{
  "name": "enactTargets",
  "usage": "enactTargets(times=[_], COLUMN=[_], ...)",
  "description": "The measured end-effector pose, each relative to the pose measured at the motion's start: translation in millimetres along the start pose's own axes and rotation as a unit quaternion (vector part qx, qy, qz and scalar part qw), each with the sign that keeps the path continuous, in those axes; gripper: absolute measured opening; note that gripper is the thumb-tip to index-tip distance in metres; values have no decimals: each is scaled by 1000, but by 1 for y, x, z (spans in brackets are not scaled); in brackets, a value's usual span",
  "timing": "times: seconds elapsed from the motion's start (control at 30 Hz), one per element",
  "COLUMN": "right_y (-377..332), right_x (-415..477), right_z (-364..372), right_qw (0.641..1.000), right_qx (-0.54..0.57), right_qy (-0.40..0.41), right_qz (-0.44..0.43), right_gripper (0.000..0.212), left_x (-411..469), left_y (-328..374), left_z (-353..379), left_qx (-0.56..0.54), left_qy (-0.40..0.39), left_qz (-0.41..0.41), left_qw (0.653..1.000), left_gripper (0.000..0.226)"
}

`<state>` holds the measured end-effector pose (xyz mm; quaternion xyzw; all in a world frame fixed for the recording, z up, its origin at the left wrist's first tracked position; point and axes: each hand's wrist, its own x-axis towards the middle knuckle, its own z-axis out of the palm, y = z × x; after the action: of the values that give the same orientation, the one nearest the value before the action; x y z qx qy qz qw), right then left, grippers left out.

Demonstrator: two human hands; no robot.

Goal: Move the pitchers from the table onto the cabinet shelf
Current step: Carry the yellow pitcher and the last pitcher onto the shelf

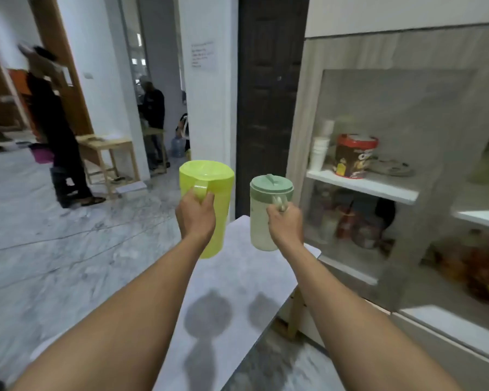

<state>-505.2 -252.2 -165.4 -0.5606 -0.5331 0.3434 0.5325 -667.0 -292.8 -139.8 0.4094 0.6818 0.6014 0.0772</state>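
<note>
My left hand (196,214) grips the handle of a lime-yellow pitcher (213,182), held upright in the air. My right hand (285,223) grips the handle of a smaller pale pitcher with a green lid (263,210), also lifted and upright. Both hang above the far end of the grey table (237,292), where their shadows fall. The cabinet (401,108) stands to the right, with a white shelf (364,186) at about the height of the pitchers.
On the white shelf stand stacked white cups (319,149), a red-lidded tub (355,156) and a plate (390,166). Lower shelves hold jars and packets. A dark door (266,108) is straight ahead. Two people (60,131) stand by a wooden table (110,156) at the left.
</note>
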Motion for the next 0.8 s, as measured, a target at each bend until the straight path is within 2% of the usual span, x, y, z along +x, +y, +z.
enactTargets(times=[0.13,0.4,0.53,0.8], right_y=[-7,-10,-5,5], right_x=[28,75,92,104], right_z=[-89,-278,-369,-498], right_qw=[998,985,973,949], right_qx=[-9,-39,-57,-75], right_qy=[63,167,221,306], right_qz=[-8,-22,-22,-7], right_gripper=[13,13,15,17], left_x=[-26,-101,-141,-210], left_y=[57,175,228,310], left_z=[58,175,236,320], left_qx=[-49,-111,-167,-202], left_qy=[-40,-106,-147,-213], left_qz=[12,63,62,90], left_qw=[998,986,973,952], left_gripper=[29,26,28,29])
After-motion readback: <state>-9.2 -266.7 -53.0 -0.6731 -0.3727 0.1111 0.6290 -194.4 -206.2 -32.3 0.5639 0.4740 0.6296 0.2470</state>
